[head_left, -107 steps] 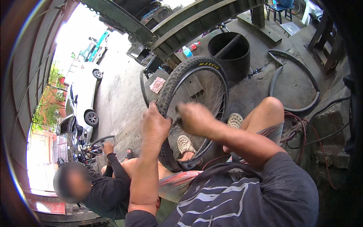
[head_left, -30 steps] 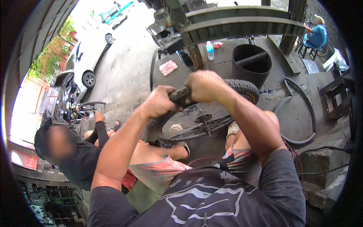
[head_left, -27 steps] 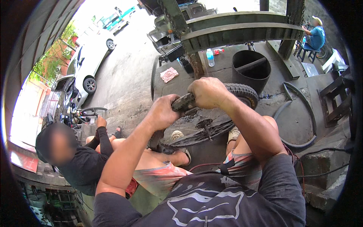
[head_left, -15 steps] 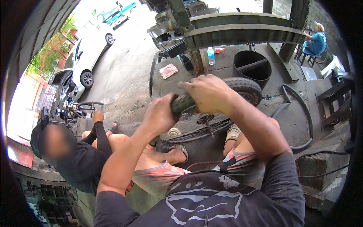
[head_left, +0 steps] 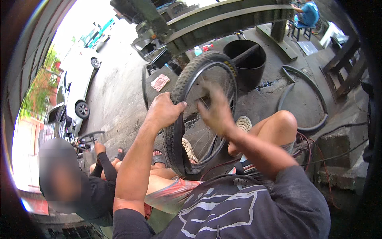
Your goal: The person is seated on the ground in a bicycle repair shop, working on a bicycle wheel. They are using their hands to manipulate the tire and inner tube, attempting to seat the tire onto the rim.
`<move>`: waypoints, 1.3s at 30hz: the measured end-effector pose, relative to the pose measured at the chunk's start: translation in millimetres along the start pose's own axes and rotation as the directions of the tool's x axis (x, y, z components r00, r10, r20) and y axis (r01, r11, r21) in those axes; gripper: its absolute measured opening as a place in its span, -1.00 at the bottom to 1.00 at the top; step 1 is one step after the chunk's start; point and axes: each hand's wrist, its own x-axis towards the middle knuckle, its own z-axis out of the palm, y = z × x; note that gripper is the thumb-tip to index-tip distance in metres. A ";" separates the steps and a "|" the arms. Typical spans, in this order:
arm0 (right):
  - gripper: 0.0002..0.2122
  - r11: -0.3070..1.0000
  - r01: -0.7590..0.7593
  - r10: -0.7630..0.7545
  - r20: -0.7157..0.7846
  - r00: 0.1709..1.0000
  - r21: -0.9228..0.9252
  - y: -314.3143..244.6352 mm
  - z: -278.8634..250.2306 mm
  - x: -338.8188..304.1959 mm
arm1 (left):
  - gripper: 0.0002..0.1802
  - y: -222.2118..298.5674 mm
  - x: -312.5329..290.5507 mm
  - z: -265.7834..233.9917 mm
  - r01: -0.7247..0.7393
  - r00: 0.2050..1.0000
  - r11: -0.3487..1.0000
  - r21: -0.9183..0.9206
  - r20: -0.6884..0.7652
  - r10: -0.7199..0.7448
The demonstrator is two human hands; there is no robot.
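Observation:
A bicycle wheel [head_left: 234, 89] with a knobby black tyre [head_left: 184, 81] stands nearly upright before me, between my knees. My left hand [head_left: 164, 111] is closed round the tyre on its left side, the thumb over the rim. At the lower left, the tyre appears to stand off the rim. My right hand [head_left: 217, 109] is in front of the spokes near the wheel's middle. Motion smears its fingers, so whether it touches the hub or holds anything does not show.
A black round bin [head_left: 254, 73] stands beyond the wheel. On the floor at right lies a loose tyre [head_left: 318, 123]; hoses [head_left: 308, 149] trail nearby. A person in dark clothes [head_left: 93, 195] sits close at my left. A pink cloth [head_left: 160, 82] lies ahead, near a metal frame [head_left: 230, 24].
The wheel has swung from lying low to nearly upright. My right hand has left the tyre and moved down in front of the spokes. My left hand still grips the tyre. My view has shifted right.

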 end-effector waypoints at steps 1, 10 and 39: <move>-0.46 0.919 -0.366 0.334 0.208 0.919 0.144 -4.2 10.9 -32.0 | -0.35 -5.3 5.6 4.3 0.055 0.996 0.995 -0.084 0.070 -0.050; -0.56 -0.069 -0.780 0.379 0.740 0.556 0.622 -23.8 31.7 -81.8 | -0.27 12.6 11.5 15.7 0.032 0.999 0.999 0.039 0.008 -0.033; -0.79 -0.451 -0.638 0.489 0.771 0.408 0.624 -21.3 17.9 -109.3 | 0.38 39.5 -17.4 2.8 0.056 0.998 0.953 0.299 -0.048 -0.043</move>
